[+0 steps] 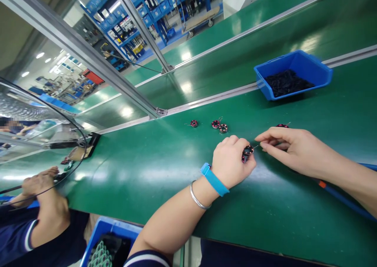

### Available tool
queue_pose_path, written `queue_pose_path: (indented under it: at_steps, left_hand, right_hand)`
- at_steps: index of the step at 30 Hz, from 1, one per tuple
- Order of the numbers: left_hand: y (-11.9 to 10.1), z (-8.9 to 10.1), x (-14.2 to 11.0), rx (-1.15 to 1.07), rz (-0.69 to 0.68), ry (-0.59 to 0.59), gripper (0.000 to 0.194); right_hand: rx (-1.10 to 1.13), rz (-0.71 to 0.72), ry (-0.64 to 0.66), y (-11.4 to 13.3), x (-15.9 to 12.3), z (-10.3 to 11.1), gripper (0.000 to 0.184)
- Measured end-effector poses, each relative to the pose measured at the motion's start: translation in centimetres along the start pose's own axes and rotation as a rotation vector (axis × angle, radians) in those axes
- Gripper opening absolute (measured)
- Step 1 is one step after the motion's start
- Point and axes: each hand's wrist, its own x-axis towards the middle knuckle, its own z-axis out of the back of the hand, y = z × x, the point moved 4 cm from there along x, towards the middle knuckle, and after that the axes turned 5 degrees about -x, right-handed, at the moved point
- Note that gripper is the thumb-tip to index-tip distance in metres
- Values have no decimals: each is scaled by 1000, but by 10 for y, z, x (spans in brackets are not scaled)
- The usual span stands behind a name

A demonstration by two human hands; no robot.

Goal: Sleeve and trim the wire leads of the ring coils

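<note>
My left hand [232,159], with a blue strap and a silver bangle at its wrist, is closed round a small motor stator [248,150], black with copper windings and pinkish parts. A thin wire lead [256,146] runs from that stator to my right hand [287,145], whose thumb and forefinger are pinched together at the wire's end. Beyond my hands, several similar stators lie on the green bench: one stator [193,123] by itself, two touching stators [223,128], and another stator [282,126] partly hidden behind my right hand.
A blue bin [294,90] of black pieces stands at the bench's back right. A dark blue tube [344,196] passes under my right forearm. Below the front edge is a blue crate [101,229] with green ring-shaped parts. A co-worker's hands [39,182] work at the left.
</note>
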Motion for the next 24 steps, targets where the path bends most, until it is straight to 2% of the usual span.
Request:
queue_pose_path:
  at_steps: [6, 24]
  left_hand:
    - [1, 0, 0, -10, -13, -22, 11]
    - [-2, 0, 1, 13, -12, 27, 13]
  right_hand:
    - [-11, -25, 25, -3, -1, 1, 22]
    - [-75, 18, 5, 4, 0, 2, 20]
